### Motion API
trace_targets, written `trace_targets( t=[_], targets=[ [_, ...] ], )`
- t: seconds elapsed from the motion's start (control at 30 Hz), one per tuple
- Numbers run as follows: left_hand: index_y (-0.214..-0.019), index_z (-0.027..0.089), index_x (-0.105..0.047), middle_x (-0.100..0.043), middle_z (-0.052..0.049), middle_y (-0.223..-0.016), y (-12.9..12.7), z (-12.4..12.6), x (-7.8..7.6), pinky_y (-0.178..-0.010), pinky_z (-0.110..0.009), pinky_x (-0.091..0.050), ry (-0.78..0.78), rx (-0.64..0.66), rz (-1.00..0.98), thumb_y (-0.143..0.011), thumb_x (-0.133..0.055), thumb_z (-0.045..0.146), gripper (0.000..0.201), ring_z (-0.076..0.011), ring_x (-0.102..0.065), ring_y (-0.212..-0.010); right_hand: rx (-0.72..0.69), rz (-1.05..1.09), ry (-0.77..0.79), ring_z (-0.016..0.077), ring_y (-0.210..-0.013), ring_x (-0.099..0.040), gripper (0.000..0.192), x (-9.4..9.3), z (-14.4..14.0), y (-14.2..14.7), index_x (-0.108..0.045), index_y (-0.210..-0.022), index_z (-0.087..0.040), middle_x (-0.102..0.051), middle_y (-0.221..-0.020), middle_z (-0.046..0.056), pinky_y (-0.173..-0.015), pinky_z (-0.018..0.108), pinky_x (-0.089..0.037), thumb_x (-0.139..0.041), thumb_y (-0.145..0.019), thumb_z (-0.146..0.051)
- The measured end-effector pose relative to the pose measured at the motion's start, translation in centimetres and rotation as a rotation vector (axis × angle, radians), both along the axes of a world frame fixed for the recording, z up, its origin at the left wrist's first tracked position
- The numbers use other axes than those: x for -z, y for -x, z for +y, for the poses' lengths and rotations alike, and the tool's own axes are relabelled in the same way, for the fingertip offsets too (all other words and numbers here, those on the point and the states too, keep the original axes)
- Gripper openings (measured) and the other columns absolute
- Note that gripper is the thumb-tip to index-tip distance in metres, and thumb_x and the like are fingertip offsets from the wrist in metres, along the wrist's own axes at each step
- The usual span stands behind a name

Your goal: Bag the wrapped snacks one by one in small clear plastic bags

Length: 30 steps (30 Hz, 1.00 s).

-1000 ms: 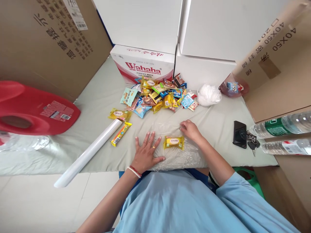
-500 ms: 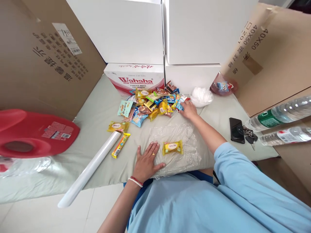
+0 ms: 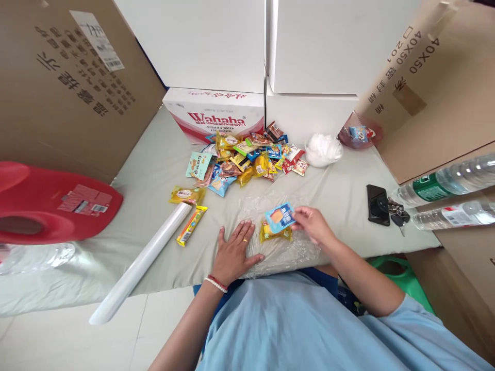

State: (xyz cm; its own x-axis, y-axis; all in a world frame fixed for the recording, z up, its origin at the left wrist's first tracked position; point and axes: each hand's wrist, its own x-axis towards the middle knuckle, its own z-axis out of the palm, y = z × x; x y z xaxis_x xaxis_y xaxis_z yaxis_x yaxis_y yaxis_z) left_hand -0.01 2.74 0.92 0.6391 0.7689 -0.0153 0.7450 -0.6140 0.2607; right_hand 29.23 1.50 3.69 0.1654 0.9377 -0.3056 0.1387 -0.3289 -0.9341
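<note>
My right hand (image 3: 315, 225) pinches a small blue snack packet (image 3: 280, 217) by its right edge. The packet hangs over a yellow wrapped snack (image 3: 275, 235) and hides its upper part. Beneath them a sheet of clear plastic film (image 3: 305, 252) is spread out, wrinkled. My left hand (image 3: 235, 251) lies flat with fingers apart on the film's left edge. Farther back is a pile of wrapped snacks (image 3: 242, 164) in many colours. To the left of my left hand are a yellow bar packet (image 3: 192, 225), another yellow snack (image 3: 187, 195) and a white roll (image 3: 143, 262).
A Wahaha carton (image 3: 216, 116) and white boxes (image 3: 311, 116) stand behind the pile. White bundled plastic (image 3: 324, 150) and a reddish bowl (image 3: 360, 135) sit at back right. A phone (image 3: 378, 205), keys (image 3: 398, 212) and bottles (image 3: 456, 214) are at right; a red jug (image 3: 96, 203) at left.
My right hand has come back from the pile's right side towards me, bringing the blue snack packet over the yellow snack on the film. My left hand stays put.
</note>
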Motion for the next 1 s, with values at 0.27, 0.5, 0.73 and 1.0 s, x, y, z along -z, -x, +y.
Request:
trace_targets(
  t=[0.27,0.5,0.73,1.0],
  targets=[
    [-0.163,0.027,-0.029,-0.036,-0.015,-0.165,-0.1,-0.1,-0.2,-0.124,-0.07,-0.002,0.003,0.0,0.006,-0.092,-0.054,0.069,0.086,-0.0358,-0.035,-0.153,-0.377,-0.712,-0.335,0.0231,-0.115,-0.064,0.039,-2.8,-1.8,1.7,-0.06,-0.136,-0.023,-0.055,-0.138,0.013,-0.095,0.036,-0.055,-0.059,-0.098,-0.034],
    [-0.162,0.024,-0.03,-0.036,-0.015,-0.165,0.0,-0.2,0.0,-0.124,-0.071,-0.002,-0.004,-0.003,0.003,-0.092,-0.054,0.068,0.086,-0.0344,-0.035,-0.153,-0.763,-0.909,-0.291,0.024,-0.117,-0.066,0.048,-3.4,0.2,3.0,-0.06,-0.142,-0.035,-0.054,-0.15,0.006,-0.09,0.034,-0.056,-0.065,-0.095,-0.027],
    [-0.162,0.024,-0.03,-0.036,-0.015,-0.166,-0.2,-0.1,0.1,-0.123,-0.072,-0.001,0.015,-0.016,0.004,-0.092,-0.054,0.068,0.085,-0.0344,-0.035,-0.153,-0.605,-1.003,-0.222,0.0267,-0.111,-0.067,0.045,-2.5,-3.1,5.0,-0.059,-0.142,-0.033,-0.054,-0.151,0.008,-0.076,0.033,-0.055,-0.054,-0.099,-0.022],
    [-0.16,0.024,-0.035,-0.036,-0.013,-0.167,2.1,-1.8,-0.8,-0.126,-0.066,-0.004,-0.001,0.12,-0.113,-0.093,-0.051,0.033,0.068,-0.0317,-0.028,-0.157,-0.658,-0.895,-0.35,0.0268,-0.116,-0.066,0.052,-3.6,-3.7,3.2,-0.052,-0.149,-0.034,-0.044,-0.16,0.01,-0.089,0.039,-0.058,-0.062,-0.098,-0.039]
  ],
)
